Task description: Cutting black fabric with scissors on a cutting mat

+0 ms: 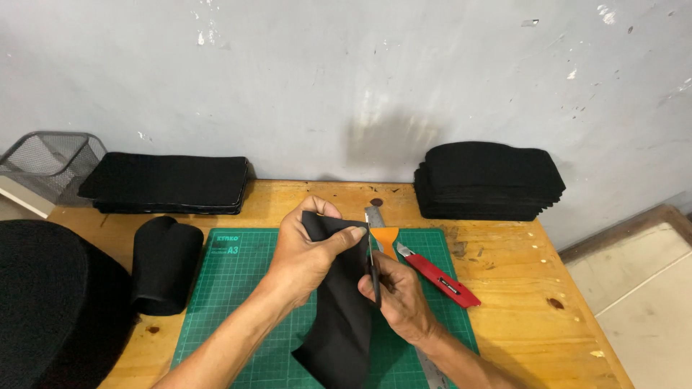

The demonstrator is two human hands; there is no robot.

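Here, at a wooden workbench (504, 288) set against a grey wall (346, 72), a person trims a strip of black fabric (339, 317) above a green cutting mat (238, 302). A large black mass (43, 302) fills the near left corner; two stacks of cut black pieces (169, 181) (490, 180) line the back edge, beside a wire mesh basket (47, 160), and a black roll (164, 263) lies just off the mat.

The left hand (306, 248) pinches the strip's upper end between thumb and fingers, lifting it clear of the mat — its lower end drapes toward the camera. The right hand (400, 295) is closed around black scissors (373, 270), blades against the strip's right edge.

It looks like mid-cut; the next snip likely calls for steady tension and a true line. Nearby lie a steel ruler (375, 216), an orange scraper (386, 241) and a red utility knife (436, 275).
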